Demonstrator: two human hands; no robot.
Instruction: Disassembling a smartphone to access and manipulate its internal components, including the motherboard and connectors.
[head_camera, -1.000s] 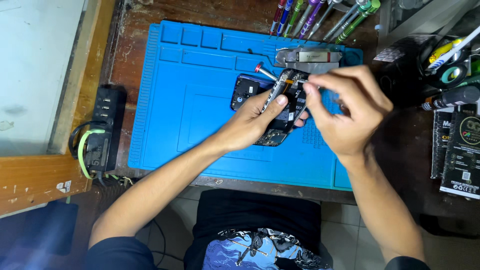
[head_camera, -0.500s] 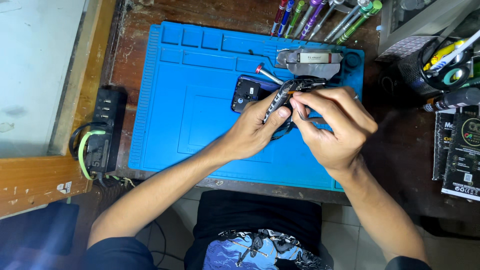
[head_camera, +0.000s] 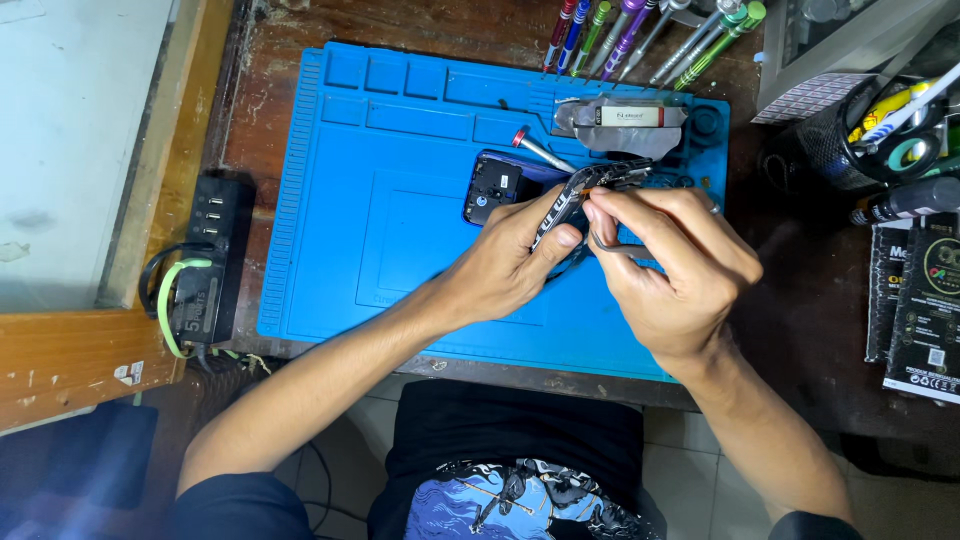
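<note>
Both our hands are closed on one thin phone frame (head_camera: 575, 195), a dark and silver piece we hold tilted up off the blue mat (head_camera: 400, 250). Our left hand (head_camera: 515, 265) pinches its lower edge with thumb and fingers, and our right hand (head_camera: 675, 265) pinches its upper part with the fingertips curled tight. We cannot tell if the right hand also holds a small tool, but a thin bent metal piece shows just under its fingers. Far to the left, on the brown wooden table (head_camera: 250, 110), sits a black charging block (head_camera: 205, 260) with a row of ports and a green cable (head_camera: 165, 305) looped beside it. On the mat, just left of the frame, lies the dark phone body (head_camera: 495, 185), partly under our left hand, with a red-tipped screwdriver (head_camera: 540, 150) resting just above it. Higher on the mat sits a flat grey part with a long white label (head_camera: 630, 117) across it. Above that, a row of coloured screwdrivers (head_camera: 650, 35) leans in, red, blue, green, purple and grey. To the right stands a black mesh cup (head_camera: 850, 140) with pens and tools in it. At the far right edge lie flat black packages (head_camera: 925, 310) with white and green print and a round mark, well apart from our hands.
</note>
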